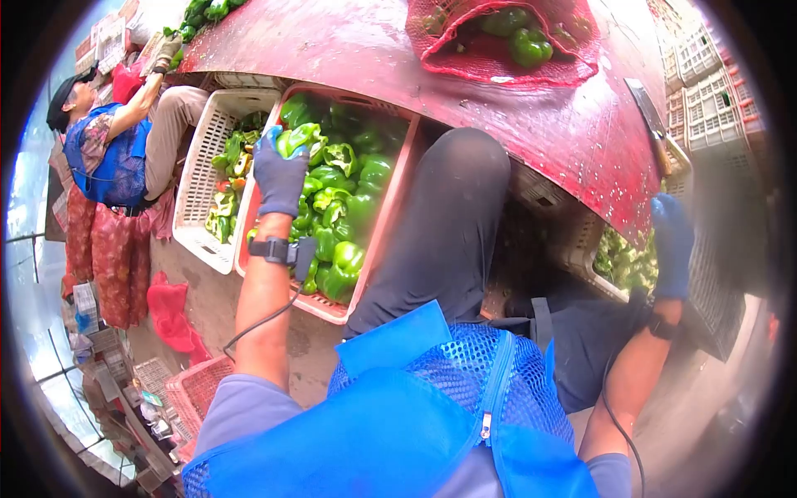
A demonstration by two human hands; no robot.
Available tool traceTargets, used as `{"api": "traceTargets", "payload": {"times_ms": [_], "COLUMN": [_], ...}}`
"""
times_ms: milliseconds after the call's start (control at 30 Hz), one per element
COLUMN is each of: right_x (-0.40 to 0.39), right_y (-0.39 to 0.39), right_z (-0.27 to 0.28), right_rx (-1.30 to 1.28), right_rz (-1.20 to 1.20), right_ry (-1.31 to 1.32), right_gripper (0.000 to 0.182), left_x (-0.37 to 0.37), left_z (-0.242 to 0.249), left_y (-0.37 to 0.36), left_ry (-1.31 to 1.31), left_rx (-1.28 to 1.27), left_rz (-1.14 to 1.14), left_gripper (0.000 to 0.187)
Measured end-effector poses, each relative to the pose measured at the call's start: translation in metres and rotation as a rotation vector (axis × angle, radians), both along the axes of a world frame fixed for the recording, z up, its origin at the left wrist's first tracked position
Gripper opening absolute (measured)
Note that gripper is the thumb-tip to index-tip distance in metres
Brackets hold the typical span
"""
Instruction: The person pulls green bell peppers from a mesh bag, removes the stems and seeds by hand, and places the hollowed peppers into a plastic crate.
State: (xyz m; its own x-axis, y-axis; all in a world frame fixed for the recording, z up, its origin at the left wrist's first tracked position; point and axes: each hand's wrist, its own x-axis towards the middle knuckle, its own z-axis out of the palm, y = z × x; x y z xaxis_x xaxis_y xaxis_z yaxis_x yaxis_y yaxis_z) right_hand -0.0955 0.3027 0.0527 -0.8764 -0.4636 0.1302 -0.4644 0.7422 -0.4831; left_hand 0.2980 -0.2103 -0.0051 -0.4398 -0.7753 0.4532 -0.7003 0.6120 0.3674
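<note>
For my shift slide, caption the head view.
Gloved left hand grips a green pepper at a pink crate; right hand beside the red table.

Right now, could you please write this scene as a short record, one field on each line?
Left hand: gloved, gripping a green pepper above the pink crate
Right hand: gloved, blurred, near the red table; grip unclear
Pink crate contents: green peppers, some cut open
White crate: beside the pink one, holding pepper pieces
On red table: knife; red mesh sack with green peppers inside
Co-worker: at picture's left, wearing blue
</note>
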Motion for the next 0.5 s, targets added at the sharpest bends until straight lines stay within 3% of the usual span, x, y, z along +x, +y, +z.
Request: {"api": "traceTargets", "payload": {"times_ms": [133, 200, 267, 300, 367, 400, 467, 500], "right_x": [0.011, 0.019, 0.014, 0.014, 0.016, 0.020, 0.023, 0.023], "right_y": [-0.027, -0.040, -0.039, -0.041, -0.047, -0.049, -0.058, -0.060], "right_z": [0.003, 0.009, -0.001, -0.001, 0.001, 0.004, 0.007, 0.005], "right_rx": [0.019, 0.026, 0.006, -0.017, -0.049, -0.043, -0.068, -0.072], "right_rz": [-0.022, -0.076, 0.005, -0.010, -0.037, -0.044, -0.017, 0.014], "right_ry": [-0.051, -0.131, -0.108, -0.162, -0.235, -0.237, -0.217, -0.192], "right_gripper": [0.028, 0.027, 0.027, 0.027, 0.027, 0.027, 0.027, 0.026], "left_x": [-0.053, -0.086, -0.111, -0.117, -0.133, -0.130, -0.127, -0.124], "left_z": [-0.030, -0.048, -0.092, -0.087, -0.069, -0.093, -0.081, -0.079], "left_y": [0.007, 0.025, 0.046, 0.046, 0.047, 0.034, 0.016, 0.014], "left_ry": [0.043, 0.002, -0.283, -0.280, -0.323, -0.063, -0.098, -0.022], "left_rx": [-0.140, -0.099, -0.168, -0.162, 0.254, 0.146, 0.231, 0.138], "left_rz": [0.019, -0.172, -0.280, -0.276, -0.440, -0.473, -0.454, -0.425], "left_gripper": [0.072, 0.072, 0.060, 0.060, 0.050, 0.044, 0.042, 0.035]}}
